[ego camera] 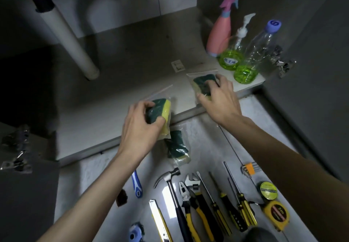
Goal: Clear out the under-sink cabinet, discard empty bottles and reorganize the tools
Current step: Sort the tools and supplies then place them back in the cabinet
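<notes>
My left hand (140,126) grips a bagged green and yellow sponge (164,112) over the cabinet's front edge. Further right, my right hand (220,100) holds a second bagged sponge (202,82) down on the cabinet floor (132,68). A third bagged sponge (177,148) lies on the tiled floor just below the left hand. At the cabinet's right back stand a pink spray bottle (220,34), a pump bottle (231,57) with green liquid and a clear bottle (254,60) with a purple cap.
Tools lie in a row on the floor in front: hammer (172,192), pliers (186,202), wrench (193,183), screwdrivers (222,206), hex keys (248,169), tape roll (268,190), tape measure (276,214), utility knife (159,221). A white drain pipe (73,41) slants down at the cabinet's left.
</notes>
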Motion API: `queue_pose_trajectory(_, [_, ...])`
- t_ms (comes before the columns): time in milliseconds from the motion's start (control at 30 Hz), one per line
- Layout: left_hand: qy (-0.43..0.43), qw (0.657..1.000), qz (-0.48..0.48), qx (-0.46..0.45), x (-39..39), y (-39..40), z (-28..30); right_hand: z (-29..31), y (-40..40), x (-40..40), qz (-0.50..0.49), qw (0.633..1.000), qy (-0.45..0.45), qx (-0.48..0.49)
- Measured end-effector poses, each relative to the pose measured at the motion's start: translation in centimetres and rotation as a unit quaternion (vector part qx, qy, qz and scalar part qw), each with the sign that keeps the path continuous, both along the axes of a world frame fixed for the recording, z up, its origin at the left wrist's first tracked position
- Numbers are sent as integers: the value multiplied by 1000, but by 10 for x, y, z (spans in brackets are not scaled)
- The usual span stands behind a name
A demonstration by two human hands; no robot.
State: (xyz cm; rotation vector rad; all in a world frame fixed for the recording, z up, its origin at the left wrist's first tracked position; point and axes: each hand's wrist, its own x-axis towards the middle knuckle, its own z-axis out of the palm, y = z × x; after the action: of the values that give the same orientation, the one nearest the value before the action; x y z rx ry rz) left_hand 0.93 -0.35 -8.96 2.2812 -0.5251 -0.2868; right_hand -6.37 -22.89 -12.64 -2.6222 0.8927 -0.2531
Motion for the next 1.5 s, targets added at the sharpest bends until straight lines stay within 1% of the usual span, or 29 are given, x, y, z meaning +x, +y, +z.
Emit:
queue_pose_trajectory(67, [-32,999,-6,9,14,-13,-1,-10,6,-3,51,998,22,-29])
queue_pose_trajectory(133, [-51,999,-10,11,29,-24,-3,-18,5,-7,65,996,39,-36])
queue_pose_trajectory(267, [-70,997,-35,16,48,-45,-9,-21,-22,-9,31,998,38,-39])
queue_pose_trajectory(333, [-78,993,-83,18,53,-53,-13,-15,-33,-10,8,999,25,-22])
queue_pose_trajectory(400, [-84,987,-135,26,58,-62,-16,-13,-36,-13,-13,999,-17,-31])
queue_pose_trajectory(467, [-81,980,-169,60,64,-71,-20,-14,-32,-16,-44,997,-58,-33])
queue_pose_trajectory(500, [-76,977,-179,88,68,-75,-23,-16,-29,-16,-54,996,-58,-30])
queue_pose_trajectory(600, [-56,968,-173,171,74,-85,-29,-21,-26,-9,-51,998,18,-22])
queue_pose_trajectory(633, [-57,966,-170,188,76,-87,-30,-22,-28,-5,-50,998,31,-29])
queue_pose_trajectory(733, [-72,957,-183,215,81,-93,-31,-20,-40,7,-43,997,36,-55])
queue_pose_trajectory(800, [-72,953,-192,223,86,-96,-30,-18,-54,12,-40,997,40,-46])
queue_pose_trajectory(900, [-68,958,-191,205,94,-99,-27,-18,-70,13,-29,998,29,-44])
queue_pose_trajectory(1100, [-94,971,-200,88,115,-133,8,-28,-69,3,-30,998,23,-56])
queue_pose_trajectory(1167, [-90,968,-226,67,126,-155,21,-28,-66,-2,-35,997,29,-69])
queue_pose_trajectory(1233, [-96,962,-244,76,132,-179,24,-29,-63,-7,-37,995,34,-81])
queue_pose_trajectory(1300, [-58,960,-271,48,131,-199,20,-30,-60,-11,-35,996,36,-80])
queue_pose_trajectory(1333, [-54,953,-296,38,130,-206,15,-31,-58,-14,-31,996,37,-80])
queue_pose_trajectory(1367, [-72,945,-315,41,129,-211,9,-33,-57,-17,-29,996,36,-81])
queue_pose_trajectory(1400, [-118,940,-313,68,126,-215,4,-33,-57,-20,-26,996,33,-79])
queue_pose_trajectory(1467, [-203,943,-253,71,127,-215,-12,-31,-54,-21,-17,997,29,-73])
queue_pose_trajectory(1500, [-200,955,-217,38,131,-227,-27,-37,-66,-17,-17,996,39,-75])
